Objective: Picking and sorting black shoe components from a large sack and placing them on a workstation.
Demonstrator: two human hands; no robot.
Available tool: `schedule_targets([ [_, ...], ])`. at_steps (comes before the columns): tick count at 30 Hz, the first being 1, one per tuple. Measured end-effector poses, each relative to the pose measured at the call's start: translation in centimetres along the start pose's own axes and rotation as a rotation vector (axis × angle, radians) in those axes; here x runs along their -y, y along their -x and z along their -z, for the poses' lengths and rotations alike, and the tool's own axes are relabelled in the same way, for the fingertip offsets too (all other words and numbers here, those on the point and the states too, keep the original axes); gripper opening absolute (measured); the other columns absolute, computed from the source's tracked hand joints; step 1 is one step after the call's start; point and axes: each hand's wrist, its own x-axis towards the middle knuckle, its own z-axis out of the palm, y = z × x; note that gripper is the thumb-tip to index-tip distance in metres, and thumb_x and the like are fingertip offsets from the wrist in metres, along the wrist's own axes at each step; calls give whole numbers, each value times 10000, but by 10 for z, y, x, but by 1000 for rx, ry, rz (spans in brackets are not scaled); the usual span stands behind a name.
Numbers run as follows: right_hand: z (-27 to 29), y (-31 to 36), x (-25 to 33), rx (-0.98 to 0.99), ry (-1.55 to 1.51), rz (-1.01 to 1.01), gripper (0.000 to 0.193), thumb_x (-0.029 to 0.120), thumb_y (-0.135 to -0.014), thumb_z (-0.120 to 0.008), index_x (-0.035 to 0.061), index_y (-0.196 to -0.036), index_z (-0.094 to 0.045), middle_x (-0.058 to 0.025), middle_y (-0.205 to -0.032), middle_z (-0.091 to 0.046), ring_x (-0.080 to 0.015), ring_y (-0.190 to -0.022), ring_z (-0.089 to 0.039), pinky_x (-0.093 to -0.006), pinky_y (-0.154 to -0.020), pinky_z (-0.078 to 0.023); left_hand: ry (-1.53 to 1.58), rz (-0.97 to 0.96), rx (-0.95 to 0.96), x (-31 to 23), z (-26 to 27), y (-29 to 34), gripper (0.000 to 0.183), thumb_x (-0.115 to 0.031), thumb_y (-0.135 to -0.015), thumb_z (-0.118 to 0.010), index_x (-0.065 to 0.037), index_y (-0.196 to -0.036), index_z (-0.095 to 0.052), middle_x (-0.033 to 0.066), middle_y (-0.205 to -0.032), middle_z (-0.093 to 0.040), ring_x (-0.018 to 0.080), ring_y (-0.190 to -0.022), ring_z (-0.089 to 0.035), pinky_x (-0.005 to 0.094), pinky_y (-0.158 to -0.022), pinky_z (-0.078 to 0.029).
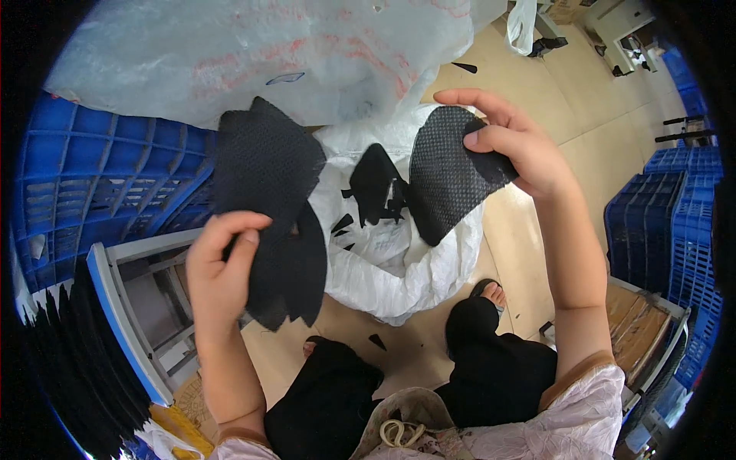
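Pinched between the thumb and fingers of my left hand (226,257) are black textured fabric pieces (272,165), overlapping, with jagged lower ends. My right hand (514,146) grips a rounded black fabric piece (448,169) with a woven-looking surface, thumb on its face. Both hands are raised over a white woven sack (368,287) that stands with its mouth spread wide. Inside the sack lie black scraps (376,184), partly hidden by the piece in my right hand.
A large translucent plastic bag (268,54) bulges at the back. Blue plastic crates (100,169) stand at left, others (652,215) at right. Stacked black pieces (84,376) lie beside a metal-framed stand (126,322). Small black scraps (377,342) are on the tiled floor.
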Motion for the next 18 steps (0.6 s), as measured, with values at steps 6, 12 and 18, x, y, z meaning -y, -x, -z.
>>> schedule_targets([
  [6,8,-5,-9,49,-250,-109,459,70,-713,-481,-36,-1159,-507,-113,-1047,-581,-161,-902,-582,-250,-827,-454,-75,79,161,-6,-41,6,150,-5,-815,-553,-38,-903,-670,58,-808,-620,135,-751,-558,276,-787,-418],
  [12,82,-3,-91,-120,839,-447,500,86,-657,-613,62,-1153,-545,-51,-750,-571,-144,-690,-544,-275,-622,-451,9,137,256,8,-66,12,172,5,-812,-548,-31,-936,-663,115,-889,-621,228,-822,-593,294,-744,-443],
  [18,91,0,-124,-219,1028,-245,442,116,-664,-648,92,-1101,-585,-163,-895,-641,-287,-833,-628,-361,-744,-499,-1,68,297,12,-76,8,180,5,-832,-525,-26,-962,-646,121,-827,-581,207,-722,-569,278,-667,-442],
])
